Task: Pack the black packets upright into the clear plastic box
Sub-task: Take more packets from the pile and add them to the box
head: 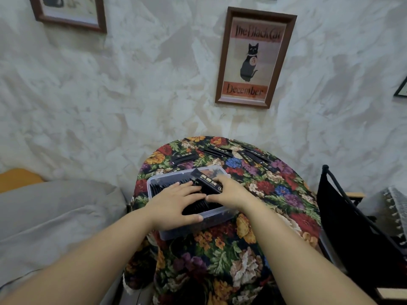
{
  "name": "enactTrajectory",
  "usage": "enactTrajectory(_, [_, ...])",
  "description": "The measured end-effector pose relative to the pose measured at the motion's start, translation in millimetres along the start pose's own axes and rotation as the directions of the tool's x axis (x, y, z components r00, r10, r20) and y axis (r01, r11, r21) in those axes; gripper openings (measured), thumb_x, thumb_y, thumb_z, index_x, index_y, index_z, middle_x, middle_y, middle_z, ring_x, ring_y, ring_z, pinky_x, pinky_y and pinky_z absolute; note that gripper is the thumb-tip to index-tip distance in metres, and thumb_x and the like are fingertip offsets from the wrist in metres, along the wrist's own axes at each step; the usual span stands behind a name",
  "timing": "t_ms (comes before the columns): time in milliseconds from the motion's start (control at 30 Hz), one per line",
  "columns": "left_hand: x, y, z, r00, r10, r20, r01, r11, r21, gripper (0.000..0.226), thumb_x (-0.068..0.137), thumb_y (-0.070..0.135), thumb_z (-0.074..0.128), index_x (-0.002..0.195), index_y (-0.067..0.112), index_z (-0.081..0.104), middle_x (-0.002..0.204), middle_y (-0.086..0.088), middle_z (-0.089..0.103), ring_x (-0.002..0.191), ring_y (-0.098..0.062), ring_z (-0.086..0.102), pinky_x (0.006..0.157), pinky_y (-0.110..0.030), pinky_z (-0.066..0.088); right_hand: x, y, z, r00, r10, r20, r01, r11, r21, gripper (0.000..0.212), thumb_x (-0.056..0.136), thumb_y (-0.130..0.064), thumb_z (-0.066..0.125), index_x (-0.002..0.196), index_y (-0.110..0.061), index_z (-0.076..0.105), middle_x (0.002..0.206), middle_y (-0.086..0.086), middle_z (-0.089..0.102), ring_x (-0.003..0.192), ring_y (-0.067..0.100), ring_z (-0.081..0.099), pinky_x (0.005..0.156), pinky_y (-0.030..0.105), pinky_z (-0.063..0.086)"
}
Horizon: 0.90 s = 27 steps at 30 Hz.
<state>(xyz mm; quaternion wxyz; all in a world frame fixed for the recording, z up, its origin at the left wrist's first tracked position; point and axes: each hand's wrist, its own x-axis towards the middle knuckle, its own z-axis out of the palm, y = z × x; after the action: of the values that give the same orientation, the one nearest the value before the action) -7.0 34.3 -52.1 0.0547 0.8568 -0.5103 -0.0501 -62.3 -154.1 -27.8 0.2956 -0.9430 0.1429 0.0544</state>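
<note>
several loose packets [184,157] lie flat on the floral tablecloth [275,190] beyond the clear plastic box [176,235], so by my reckoning you are partway through the packing. your left hand [176,203] rests on the row of packets [164,185] standing in the box, fingers straight and spread, bracing them toward the left end. your right hand [230,192] pinches one black packet [203,182] between thumb and fingers, tilted over the middle of the box. the next move calls for you to bring it upright and slide it down beside the row, with the left hand's pressure stopping the others from fanning over. the box's far right corner looks free of packets, though your hands hide much of the inside.
</note>
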Motion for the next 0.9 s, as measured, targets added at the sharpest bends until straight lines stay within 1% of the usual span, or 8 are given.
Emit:
enactTrajectory(167, [1, 0, 0, 1.000, 0.000, 0.004, 0.000, 1.000, -0.004, 0.103, 0.059, 0.087, -0.002, 0.149, 0.038, 0.013, 0.158, 0.014, 0.005, 0.145, -0.006, -0.004, 0.116, -0.029, -0.005, -7, -1, -5, 0.997, -0.011, 0.071, 0.003, 0.994, 0.111, 0.069, 0.085, -0.044, 0.064, 0.143, -0.021, 0.037, 0.144, -0.001, 0.042, 0.125, 0.020, 0.045, 0.093, 0.027, 0.038])
enactTrajectory(267, [1, -1, 2, 1.000, 0.004, 0.001, -0.004, 1.000, 0.001, 0.110, 0.054, 0.090, -0.009, 0.149, 0.037, 0.013, 0.158, 0.013, 0.006, 0.145, -0.007, -0.003, 0.117, -0.031, -0.004, -9, -6, -5, 0.995, 0.030, 0.099, -0.045, 0.987, 0.152, 0.059, 0.088, -0.050, 0.054, 0.138, -0.020, 0.045, 0.141, 0.000, 0.045, 0.124, 0.021, 0.047, 0.104, 0.039, 0.040])
enactTrajectory(367, [1, -1, 2, 1.000, 0.004, -0.002, -0.004, 1.000, 0.000, 0.116, 0.051, 0.092, -0.012, 0.149, 0.036, 0.016, 0.158, 0.013, 0.007, 0.145, -0.007, -0.003, 0.117, -0.032, -0.003, -8, -8, -2, 0.997, 0.027, 0.073, -0.036, 0.992, 0.121, 0.040, 0.098, -0.029, 0.042, 0.132, -0.008, 0.050, 0.117, 0.003, 0.053, 0.124, 0.028, 0.047, 0.106, 0.041, 0.037])
enactTrajectory(467, [1, -1, 2, 1.000, 0.003, 0.001, -0.003, 1.000, -0.006, 0.115, 0.051, 0.092, -0.012, 0.149, 0.036, 0.015, 0.158, 0.014, 0.007, 0.145, -0.007, -0.004, 0.117, -0.032, -0.004, -13, -9, -4, 0.998, 0.022, 0.055, -0.027, 0.997, 0.079, 0.039, 0.100, -0.020, 0.039, 0.137, -0.013, 0.046, 0.133, 0.005, 0.049, 0.115, 0.025, 0.052, 0.100, 0.041, 0.040])
enactTrajectory(533, [1, 0, 1, 1.000, 0.004, 0.008, -0.004, 1.000, -0.007, 0.111, 0.054, 0.091, -0.008, 0.149, 0.037, 0.014, 0.158, 0.014, 0.006, 0.145, -0.007, -0.004, 0.117, -0.032, -0.004, -16, -8, -6, 1.000, 0.009, -0.010, -0.008, 0.994, 0.106, 0.041, 0.100, -0.017, 0.041, 0.142, -0.015, 0.042, 0.141, 0.004, 0.046, 0.119, 0.026, 0.051, 0.100, 0.039, 0.042])
enactTrajectory(600, [1, 0, 0, 1.000, 0.001, 0.013, -0.001, 1.000, -0.008, 0.106, 0.058, 0.091, -0.001, 0.148, 0.037, 0.014, 0.158, 0.014, 0.006, 0.145, -0.007, -0.004, 0.117, -0.031, -0.004, -17, -6, -7, 0.991, -0.011, -0.130, 0.027, 0.992, 0.120, 0.043, 0.098, -0.016, 0.047, 0.141, -0.018, 0.043, 0.138, 0.004, 0.051, 0.113, 0.026, 0.057, 0.094, 0.038, 0.047])
enactTrajectory(733, [1, 0, 0, 1.000, 0.008, 0.003, -0.008, 1.000, -0.007, 0.108, 0.057, 0.089, -0.006, 0.148, 0.037, 0.014, 0.158, 0.013, 0.006, 0.145, -0.008, -0.004, 0.117, -0.032, -0.004, -16, -5, -1, 0.953, -0.066, -0.297, 0.064, 0.998, -0.016, 0.048, 0.092, -0.022, 0.060, 0.138, -0.026, 0.049, 0.130, 0.000, 0.059, 0.113, 0.021, 0.057, 0.089, 0.029, 0.047])
enactTrajectory(900, [1, 0, 1, 1.000, -0.001, 0.000, 0.001, 1.000, -0.006, 0.106, 0.058, 0.088, -0.006, 0.149, 0.036, 0.013, 0.158, 0.012, 0.004, 0.145, -0.008, -0.004, 0.116, -0.030, -0.005, -16, -13, 12, 0.938, -0.096, -0.334, 0.048, 0.988, -0.150, 0.050, 0.088, -0.030, 0.064, 0.135, -0.037, 0.050, 0.120, -0.004, 0.066, 0.104, 0.019, 0.062, 0.079, 0.034, 0.054])
